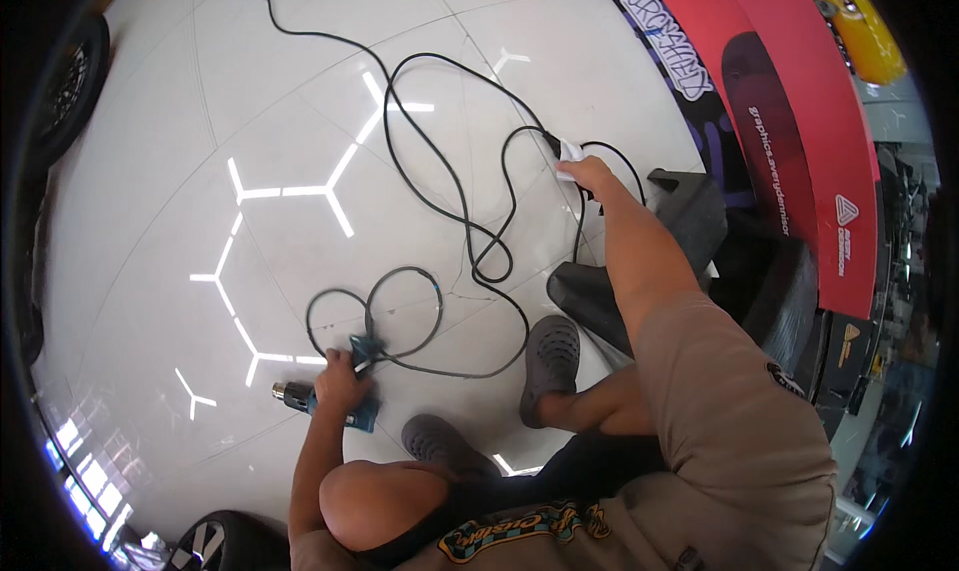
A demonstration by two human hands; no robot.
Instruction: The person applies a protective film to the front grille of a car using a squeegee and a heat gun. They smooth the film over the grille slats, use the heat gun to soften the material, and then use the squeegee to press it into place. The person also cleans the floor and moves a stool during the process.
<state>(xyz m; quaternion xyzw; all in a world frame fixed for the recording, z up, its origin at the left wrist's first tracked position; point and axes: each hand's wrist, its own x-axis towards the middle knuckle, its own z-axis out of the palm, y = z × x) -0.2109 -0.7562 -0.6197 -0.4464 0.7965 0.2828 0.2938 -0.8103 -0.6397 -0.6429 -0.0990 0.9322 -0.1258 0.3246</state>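
Nearest me my bent knee (365, 496) and two grey clogs (547, 356) sat on the glossy white floor (150, 221). My left hand (340, 383) was clamped on a teal heat gun (330, 401) lying on that floor, its black cord (440, 221) looping away. Farther out, my right hand (589, 174) pinched a white plug (569, 157) on the cord beside the red car panel (799, 121).

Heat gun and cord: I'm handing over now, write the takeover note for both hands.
Left hand: gripping the teal heat gun, which lies low on the glossy white floor, nozzle pointing left.
Right hand: stretched out, holding the white plug end of the black cord.
Done: both ends in hand.
Left: the cord lies in loose, tangled loops across the floor, not gathered. Person crouches in grey clogs.
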